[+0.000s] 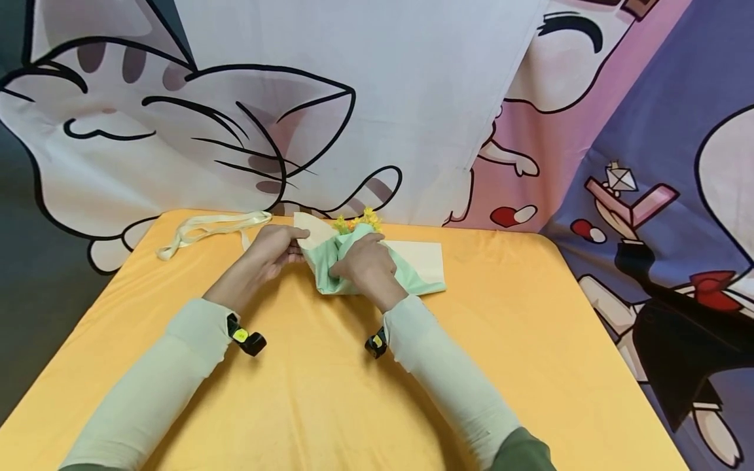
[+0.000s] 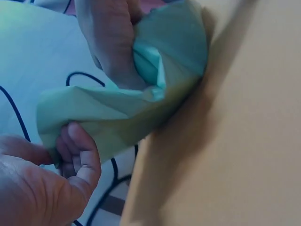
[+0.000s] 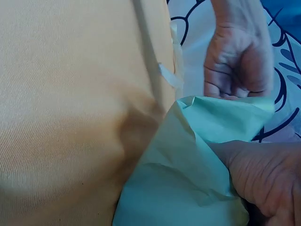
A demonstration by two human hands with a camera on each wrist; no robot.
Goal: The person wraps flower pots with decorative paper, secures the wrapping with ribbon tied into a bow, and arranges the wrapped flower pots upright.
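A sheet of wrapping paper [image 1: 321,261], green on one face and cream on the other, is folded around yellow and orange flowers [image 1: 366,219] near the table's far edge. My left hand [image 1: 273,252] pinches the paper's left corner between thumb and fingers. In the left wrist view that same hand [image 2: 51,174] has its fingers curled at the paper's edge. My right hand [image 1: 368,265] grips the gathered green folds at the middle, its thumb pressed into the paper in the right wrist view. The flower stems are hidden inside the paper.
A loose cream ribbon [image 1: 206,229] lies at the table's far left, beyond my left hand. The table wears a yellow cloth [image 1: 283,392]. Behind it hangs a curtain [image 1: 412,98] with cartoon drawings, close to the far edge.
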